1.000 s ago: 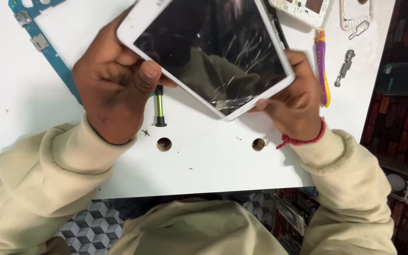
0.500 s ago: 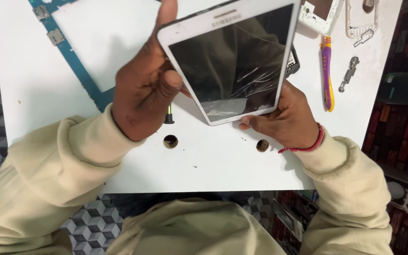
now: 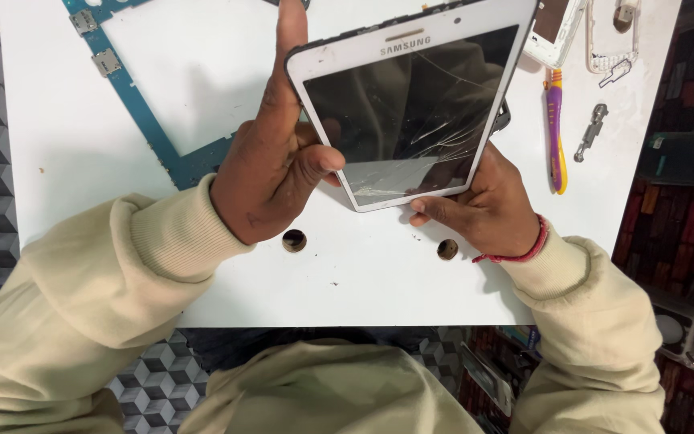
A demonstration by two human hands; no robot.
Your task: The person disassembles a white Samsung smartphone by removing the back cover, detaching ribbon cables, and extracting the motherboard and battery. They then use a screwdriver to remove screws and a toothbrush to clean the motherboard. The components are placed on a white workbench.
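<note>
A white tablet [image 3: 411,104] with a cracked dark screen is held above the white table [image 3: 363,281], screen facing me. My left hand [image 3: 271,173] grips its left edge, thumb on the lower left of the glass and index finger stretched up along the side. My right hand [image 3: 483,205] holds the bottom right corner from beneath, with a red thread at the wrist. Both sleeves are cream coloured.
A blue L-shaped circuit board [image 3: 134,104] lies at the table's upper left. A purple and yellow tool [image 3: 554,133] and a small metal part [image 3: 589,133] lie to the right, below white device frames [image 3: 612,36]. Two round holes [image 3: 294,240] mark the table near me.
The tablet has turned from a slant to nearly upright and lifted towards me. My left hand shifted along its left edge, index finger now extended, and hides the small green-handled tool seen earlier.
</note>
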